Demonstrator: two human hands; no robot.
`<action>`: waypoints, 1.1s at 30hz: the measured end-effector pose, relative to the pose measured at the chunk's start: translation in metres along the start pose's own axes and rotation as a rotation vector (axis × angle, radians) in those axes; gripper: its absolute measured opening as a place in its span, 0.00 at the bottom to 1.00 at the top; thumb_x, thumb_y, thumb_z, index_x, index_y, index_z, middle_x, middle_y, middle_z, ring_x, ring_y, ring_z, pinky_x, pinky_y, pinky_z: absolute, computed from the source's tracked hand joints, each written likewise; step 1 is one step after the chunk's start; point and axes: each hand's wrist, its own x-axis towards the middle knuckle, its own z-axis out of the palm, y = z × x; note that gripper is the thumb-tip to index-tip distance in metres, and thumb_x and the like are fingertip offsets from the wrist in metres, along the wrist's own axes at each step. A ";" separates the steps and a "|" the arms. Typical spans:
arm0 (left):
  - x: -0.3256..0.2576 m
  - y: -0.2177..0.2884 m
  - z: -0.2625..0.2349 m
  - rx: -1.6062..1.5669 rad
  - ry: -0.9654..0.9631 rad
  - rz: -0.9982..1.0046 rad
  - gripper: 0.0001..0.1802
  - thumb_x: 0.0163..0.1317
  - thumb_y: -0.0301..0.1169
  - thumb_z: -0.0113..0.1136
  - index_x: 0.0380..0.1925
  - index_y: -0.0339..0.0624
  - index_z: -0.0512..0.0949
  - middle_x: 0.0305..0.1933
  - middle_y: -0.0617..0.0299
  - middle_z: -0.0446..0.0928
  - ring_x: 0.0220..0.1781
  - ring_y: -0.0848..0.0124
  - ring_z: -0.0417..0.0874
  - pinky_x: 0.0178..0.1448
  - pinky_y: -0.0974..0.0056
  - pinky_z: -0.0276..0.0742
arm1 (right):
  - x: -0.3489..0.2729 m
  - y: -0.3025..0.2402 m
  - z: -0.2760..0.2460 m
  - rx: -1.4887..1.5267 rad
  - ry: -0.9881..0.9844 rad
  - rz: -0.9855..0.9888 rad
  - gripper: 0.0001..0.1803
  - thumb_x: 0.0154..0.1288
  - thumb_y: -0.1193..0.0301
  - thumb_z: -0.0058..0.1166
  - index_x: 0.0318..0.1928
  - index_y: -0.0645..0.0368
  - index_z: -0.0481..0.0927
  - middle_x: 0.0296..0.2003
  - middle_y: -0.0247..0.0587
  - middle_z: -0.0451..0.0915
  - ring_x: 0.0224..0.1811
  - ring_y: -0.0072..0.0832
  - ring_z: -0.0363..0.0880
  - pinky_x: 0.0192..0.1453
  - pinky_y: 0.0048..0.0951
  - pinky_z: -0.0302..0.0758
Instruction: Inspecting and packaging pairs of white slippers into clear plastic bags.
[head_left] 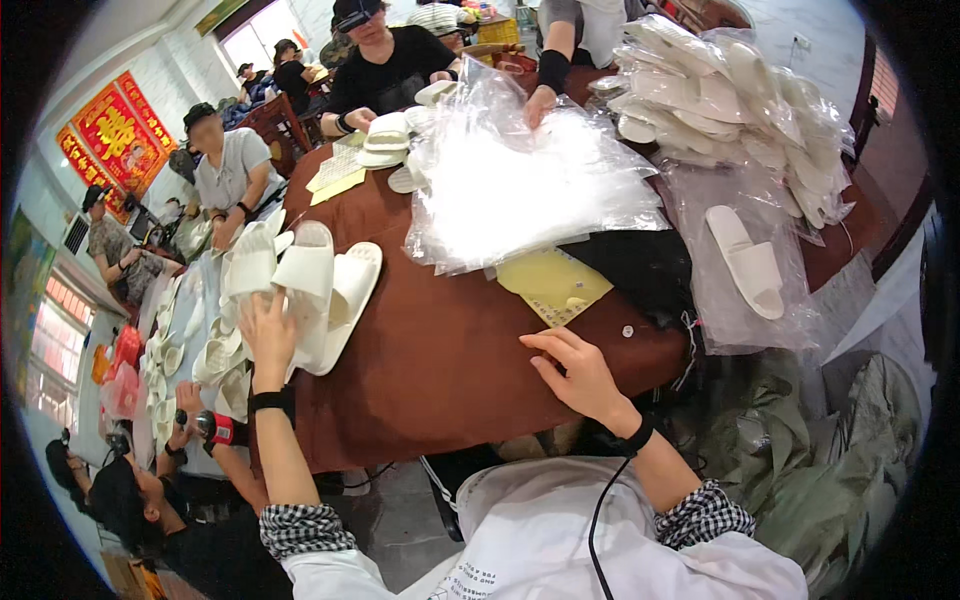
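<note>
At the left edge of the brown-covered table, my left hand (268,325) is closed on the near end of a white slipper (250,265). Right beside it stand more white slippers (345,305), close together with their wide straps showing. My right hand (578,378) hovers over the near part of the table, fingers stretched toward the left and holding nothing. Just beyond its fingertips lies a yellow sheet of small stickers (553,284). A large heap of clear plastic bags (530,190) covers the middle of the table.
One white slipper (745,262) lies on a clear bag at the right. Behind it rises a pile of bagged slippers (720,100). Across the table, a person in black (395,62) handles slippers; another person's hand (541,105) touches the bags. A co-worker (170,520) sits close at my left.
</note>
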 end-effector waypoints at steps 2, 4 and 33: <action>0.001 0.005 0.001 0.067 -0.094 -0.113 0.30 0.64 0.33 0.63 0.67 0.40 0.72 0.70 0.36 0.67 0.72 0.39 0.65 0.76 0.39 0.58 | 0.000 0.000 -0.002 -0.019 0.020 -0.005 0.15 0.67 0.76 0.61 0.53 0.57 0.84 0.48 0.45 0.84 0.41 0.42 0.86 0.43 0.34 0.83; -0.003 0.019 -0.006 -0.056 0.047 -0.187 0.28 0.63 0.31 0.64 0.64 0.40 0.75 0.64 0.40 0.71 0.67 0.41 0.70 0.72 0.41 0.63 | 0.002 -0.003 -0.005 0.053 -0.016 0.018 0.15 0.67 0.76 0.61 0.54 0.57 0.84 0.48 0.44 0.84 0.42 0.40 0.86 0.42 0.33 0.82; -0.031 0.223 -0.018 -1.636 -0.828 -0.245 0.22 0.78 0.40 0.52 0.60 0.31 0.70 0.61 0.46 0.76 0.59 0.60 0.81 0.63 0.57 0.80 | 0.257 0.074 -0.078 -0.400 -0.420 -0.047 0.30 0.67 0.50 0.62 0.55 0.64 0.83 0.46 0.58 0.87 0.50 0.49 0.86 0.57 0.42 0.80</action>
